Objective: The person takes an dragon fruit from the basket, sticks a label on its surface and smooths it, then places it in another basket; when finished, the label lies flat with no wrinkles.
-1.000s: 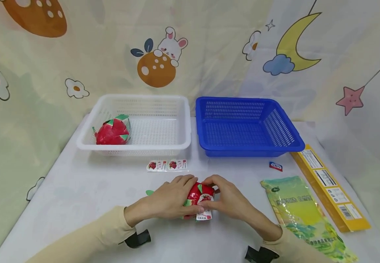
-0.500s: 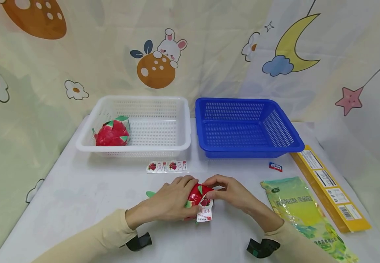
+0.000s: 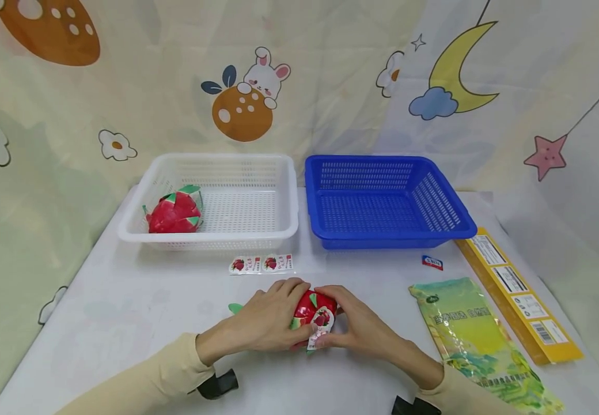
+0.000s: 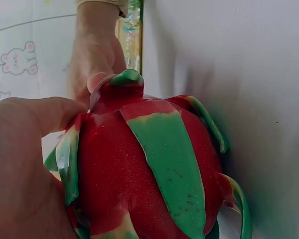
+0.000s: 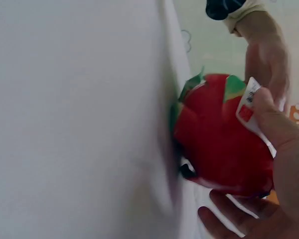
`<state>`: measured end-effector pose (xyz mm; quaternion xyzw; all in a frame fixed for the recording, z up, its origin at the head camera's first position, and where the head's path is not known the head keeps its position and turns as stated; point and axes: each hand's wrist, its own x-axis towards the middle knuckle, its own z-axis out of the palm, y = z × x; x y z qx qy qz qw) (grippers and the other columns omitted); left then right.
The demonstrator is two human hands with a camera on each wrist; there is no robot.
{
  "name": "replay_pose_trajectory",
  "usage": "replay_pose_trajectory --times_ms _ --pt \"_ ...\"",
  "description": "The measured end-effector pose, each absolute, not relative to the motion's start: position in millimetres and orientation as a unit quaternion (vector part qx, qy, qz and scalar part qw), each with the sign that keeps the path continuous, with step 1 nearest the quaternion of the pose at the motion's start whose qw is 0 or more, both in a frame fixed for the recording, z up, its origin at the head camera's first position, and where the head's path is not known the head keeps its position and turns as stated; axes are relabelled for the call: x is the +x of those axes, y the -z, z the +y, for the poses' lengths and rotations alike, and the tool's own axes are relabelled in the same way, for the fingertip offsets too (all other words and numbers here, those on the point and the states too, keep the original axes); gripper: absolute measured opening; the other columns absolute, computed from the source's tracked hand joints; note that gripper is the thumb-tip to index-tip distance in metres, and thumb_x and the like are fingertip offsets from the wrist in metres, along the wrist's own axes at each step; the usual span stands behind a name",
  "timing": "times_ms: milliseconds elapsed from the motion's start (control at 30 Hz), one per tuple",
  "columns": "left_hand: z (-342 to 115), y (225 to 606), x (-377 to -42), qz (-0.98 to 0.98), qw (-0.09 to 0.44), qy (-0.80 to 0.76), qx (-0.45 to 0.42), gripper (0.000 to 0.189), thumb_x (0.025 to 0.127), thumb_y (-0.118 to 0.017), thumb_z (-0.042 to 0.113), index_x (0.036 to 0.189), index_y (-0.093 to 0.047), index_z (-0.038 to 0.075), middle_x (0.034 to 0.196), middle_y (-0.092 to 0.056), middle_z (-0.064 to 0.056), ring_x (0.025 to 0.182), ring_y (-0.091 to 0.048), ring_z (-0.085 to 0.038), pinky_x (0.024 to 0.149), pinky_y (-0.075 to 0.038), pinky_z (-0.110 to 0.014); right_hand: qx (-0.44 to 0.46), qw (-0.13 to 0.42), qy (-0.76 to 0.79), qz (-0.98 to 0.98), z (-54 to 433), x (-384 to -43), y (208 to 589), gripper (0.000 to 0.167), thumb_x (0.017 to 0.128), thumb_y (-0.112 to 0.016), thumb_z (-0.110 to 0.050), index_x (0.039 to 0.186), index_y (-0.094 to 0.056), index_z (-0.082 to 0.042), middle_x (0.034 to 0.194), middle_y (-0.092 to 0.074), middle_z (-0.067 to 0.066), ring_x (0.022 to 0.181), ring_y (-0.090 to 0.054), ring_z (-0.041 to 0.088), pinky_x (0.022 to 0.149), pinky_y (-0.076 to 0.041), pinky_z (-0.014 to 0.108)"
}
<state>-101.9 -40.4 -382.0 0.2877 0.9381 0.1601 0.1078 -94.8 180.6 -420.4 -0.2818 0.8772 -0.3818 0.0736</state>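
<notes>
A red dragon fruit with green scales [image 3: 304,306] lies on the table between both hands in the head view. The left hand [image 3: 268,318] grips its left part from above, and the left wrist view shows the thumb against the fruit's side [image 4: 124,164]. At the other end, the right hand [image 3: 363,321] curls around the fruit. A white sticker with a fruit picture [image 3: 322,318] lies on the fruit's near side. The right thumb [image 5: 271,117] presses the lower, narrow part of this sticker in the right wrist view. Some of the fruit is hidden under the hands.
Behind the hands stand a white basket [image 3: 211,237] holding another dragon fruit [image 3: 174,213], and a blue basket [image 3: 393,237]. Two stickers on a strip [image 3: 261,264] lie before the white basket. On the right are a small label [image 3: 432,263], a green-yellow bag [image 3: 478,334] and a yellow box [image 3: 522,300].
The right thumb has moved from the sticker's upper part down to its lower end, and the right fingers spread over the fruit's end. The left hand keeps its hold.
</notes>
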Motion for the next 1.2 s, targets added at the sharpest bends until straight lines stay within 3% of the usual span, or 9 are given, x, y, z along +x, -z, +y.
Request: replay_pose_trajectory --times_ms 267,400,600,767,900,1000,1100,1200 --pt "-39.6 384.2 -102.2 0.936 0.105 -0.153 0.299 0.088 0.077 -0.065 0.064 0.143 -0.042 0.012 0.143 -0.045 -0.007 0.128 -0.047 -0.026 0.082 -0.053 -0.048 -0.32 0.024 0.367 0.873 184.9 -96.2 428.7 0.085 0.069 -0.081 -0.047 0.139 -0.044 -0.014 0.135 -0.052 0.002 0.112 -0.055 0.012 0.091 -0.052 0.027" --pt "-39.5 383.8 -102.0 0.934 0.109 -0.153 0.305 0.091 0.074 -0.068 0.063 0.144 -0.04 0.012 0.144 -0.045 -0.007 0.129 -0.046 -0.026 0.082 -0.053 -0.048 -0.328 0.032 0.358 0.874 187.7 -98.4 429.8 0.086 0.07 -0.08 -0.05 0.14 -0.043 -0.018 0.137 -0.05 -0.001 0.115 -0.054 0.012 0.092 -0.052 0.026" --pt "-41.3 380.6 -103.6 0.929 0.124 -0.151 0.314 0.09 0.076 -0.069 0.057 0.146 -0.037 0.011 0.146 -0.042 -0.007 0.131 -0.044 -0.027 0.085 -0.053 -0.05 -0.331 0.059 0.331 0.882 192.8 -102.6 425.1 0.081 0.075 -0.081 -0.035 0.144 -0.04 -0.021 0.142 -0.049 0.0 0.122 -0.054 0.016 0.097 -0.052 0.032" --pt "-43.8 376.2 -106.3 0.921 0.156 -0.151 0.322 0.093 0.075 -0.073 0.051 0.148 -0.033 0.008 0.149 -0.039 -0.009 0.133 -0.041 -0.028 0.089 -0.053 -0.051 -0.33 0.091 0.272 0.899 212.1 -112.6 398.7 0.078 0.081 -0.078 -0.03 0.147 -0.038 -0.021 0.141 -0.053 0.0 0.126 -0.054 0.019 0.102 -0.048 0.041" --pt "-45.9 370.0 -110.3 0.914 0.186 -0.134 0.336 0.099 0.074 -0.076 0.049 0.15 -0.029 0.005 0.152 -0.035 -0.011 0.136 -0.04 -0.029 0.095 -0.051 -0.049 -0.341 0.021 0.28 0.897 259.9 -142.0 357.5 0.063 0.086 -0.073 -0.021 0.142 -0.046 -0.009 0.133 -0.059 0.008 0.117 -0.059 0.021 0.095 -0.052 0.034" --pt "-47.5 364.9 -113.8 0.91 0.201 -0.112 0.345 0.099 0.075 -0.076 0.047 0.15 -0.028 0.004 0.154 -0.034 -0.011 0.138 -0.04 -0.028 0.1 -0.049 -0.046 -0.267 -0.003 0.305 0.914 307.6 -172.8 320.2 0.055 0.092 -0.066 -0.019 0.142 -0.045 -0.007 0.137 -0.056 0.011 0.118 -0.057 0.02 0.09 -0.052 0.022" --pt "-48.3 361.2 -116.5 0.909 0.211 -0.099 0.347 0.097 0.076 -0.076 0.043 0.15 -0.028 0.004 0.154 -0.034 -0.011 0.139 -0.04 -0.027 0.103 -0.048 -0.044 -0.133 0.032 0.338 0.931 354.7 -202.8 291.4 0.062 0.098 -0.056 -0.03 0.151 -0.029 -0.011 0.147 -0.043 0.018 0.128 -0.047 0.029 0.104 -0.045 0.036" --pt "-48.1 359.5 -117.9 0.907 0.215 -0.093 0.349 0.095 0.076 -0.076 0.04 0.15 -0.028 0.004 0.153 -0.035 -0.01 0.138 -0.041 -0.026 0.103 -0.048 -0.042 -0.028 0.067 0.359 0.93 395.7 -228.9 286.9 0.076 0.099 -0.047 -0.047 0.156 -0.011 -0.013 0.154 -0.029 0.024 0.135 -0.035 0.04 0.108 -0.035 0.058"
